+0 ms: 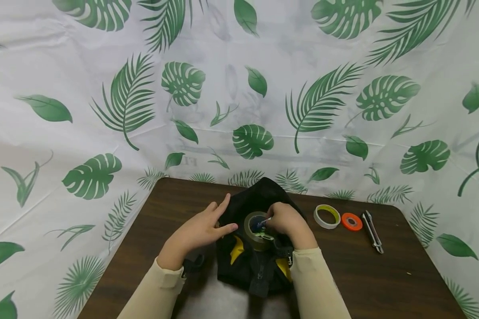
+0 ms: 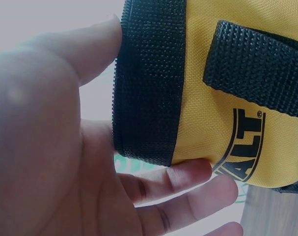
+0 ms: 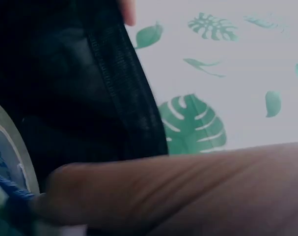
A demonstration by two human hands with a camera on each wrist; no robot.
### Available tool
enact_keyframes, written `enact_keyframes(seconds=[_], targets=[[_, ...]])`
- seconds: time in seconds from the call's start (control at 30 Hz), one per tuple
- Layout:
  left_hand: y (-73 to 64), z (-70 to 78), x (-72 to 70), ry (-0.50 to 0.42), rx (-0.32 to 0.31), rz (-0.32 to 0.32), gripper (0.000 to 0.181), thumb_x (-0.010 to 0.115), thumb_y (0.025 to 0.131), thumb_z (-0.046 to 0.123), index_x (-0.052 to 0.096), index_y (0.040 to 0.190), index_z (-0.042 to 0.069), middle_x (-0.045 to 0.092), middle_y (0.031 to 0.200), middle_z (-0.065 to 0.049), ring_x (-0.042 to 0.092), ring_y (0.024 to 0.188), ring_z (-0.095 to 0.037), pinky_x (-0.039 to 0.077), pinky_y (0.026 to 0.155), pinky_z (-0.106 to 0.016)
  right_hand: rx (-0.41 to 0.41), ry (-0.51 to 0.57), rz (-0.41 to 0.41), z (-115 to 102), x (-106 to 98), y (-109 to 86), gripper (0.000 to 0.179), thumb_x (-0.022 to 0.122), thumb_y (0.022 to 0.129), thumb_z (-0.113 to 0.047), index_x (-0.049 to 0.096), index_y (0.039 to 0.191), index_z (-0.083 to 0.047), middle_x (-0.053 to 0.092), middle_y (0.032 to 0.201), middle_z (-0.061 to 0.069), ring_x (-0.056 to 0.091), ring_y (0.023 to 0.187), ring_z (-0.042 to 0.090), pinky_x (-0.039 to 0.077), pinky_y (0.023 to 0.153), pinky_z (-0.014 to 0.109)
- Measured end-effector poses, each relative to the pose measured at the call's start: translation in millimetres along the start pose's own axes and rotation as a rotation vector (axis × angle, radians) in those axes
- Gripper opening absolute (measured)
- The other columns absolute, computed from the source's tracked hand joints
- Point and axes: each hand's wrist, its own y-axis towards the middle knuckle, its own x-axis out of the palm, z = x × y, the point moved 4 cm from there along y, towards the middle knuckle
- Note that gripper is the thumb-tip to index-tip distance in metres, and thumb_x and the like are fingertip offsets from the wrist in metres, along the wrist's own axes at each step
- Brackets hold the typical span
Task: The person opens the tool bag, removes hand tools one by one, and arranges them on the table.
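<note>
A black and yellow tool bag [image 1: 239, 270] stands on the table with its black inside showing. A roll of brown tape [image 1: 248, 228] sits in its opening. My left hand [image 1: 201, 228] touches the bag's left side, index finger and thumb stretched out. In the left wrist view, the thumb lies at the zip edge [image 2: 149, 83] and the other fingers along the yellow fabric [image 2: 203, 123]. My right hand [image 1: 289, 221] reaches into the opening, its fingertips pinching a small blue and green item [image 3: 13, 206] beside the roll. The hand hides part of that item, and I cannot tell its kind.
Right of the bag, a white tape roll with a yellow inner ring [image 1: 316, 217], a flat orange roll [image 1: 345, 221] and a utility knife [image 1: 372, 232] lie on the brown table [image 1: 383, 283]. A leaf-patterned white sheet [image 1: 223, 110] hangs close behind the table's back edge.
</note>
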Motion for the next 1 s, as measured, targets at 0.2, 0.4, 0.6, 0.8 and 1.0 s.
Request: enact_keyframes(seconds=[0.2,0.4,0.6,0.8,1.0], targets=[[-1.5,-0.5,0.5,-0.011,-0.004,-0.005,0.098,0.058,0.101,0.076,0.003,0.175,0.042,0.032,0.175,-0.017,0.068,0.129,-0.033,0.05,0.116,-0.061,-0.042,0.106,0.164,-1.4,-14.6,-8.7,0.013,0.071,0.103,-0.019,0.079,0.11,-0.011,0.075,0.11,0.01,0.065,0.088,0.024,0.058,0.084,0.048],[-0.5,-1.0,-0.3,-0.007,0.001,-0.002,0.097,0.058,0.101,0.076,0.002,0.174,0.044,0.037,0.172,-0.016,0.071,0.116,-0.025,0.053,0.113,-0.058,-0.117,0.186,0.29,0.0,-22.8,-18.0,0.019,0.075,0.104,-0.022,0.078,0.119,-0.012,0.075,0.11,0.007,0.069,0.096,0.023,0.061,0.091,0.049],[0.5,-2.6,0.2,-0.014,0.0,-0.015,0.098,0.058,0.101,0.076,0.001,0.174,0.044,0.036,0.172,-0.015,0.072,0.111,-0.022,0.052,0.113,-0.058,-0.18,0.262,0.409,2.5,-33.0,-34.9,0.022,0.079,0.102,-0.022,0.078,0.123,-0.015,0.073,0.113,0.007,0.073,0.1,0.024,0.063,0.092,0.048],[0.0,-2.6,-0.4,-0.022,-0.018,-0.014,0.097,0.057,0.101,0.077,0.0,0.174,0.046,0.023,0.181,-0.016,0.061,0.143,-0.038,0.045,0.12,-0.063,-0.225,0.376,0.591,10.4,-41.5,-53.5,0.022,0.083,0.1,-0.024,0.078,0.118,-0.014,0.073,0.11,0.007,0.073,0.095,0.016,0.061,0.083,0.021],[-0.3,-2.4,1.1,-0.014,-0.026,-0.013,0.097,0.057,0.101,0.077,-0.001,0.173,0.048,0.02,0.182,-0.015,0.054,0.151,-0.041,0.043,0.122,-0.063,-0.282,0.581,0.758,27.9,-35.4,-65.3,0.019,0.087,0.095,-0.015,0.078,0.109,-0.007,0.069,0.106,0.008,0.07,0.09,0.007,0.058,0.079,0.012]])
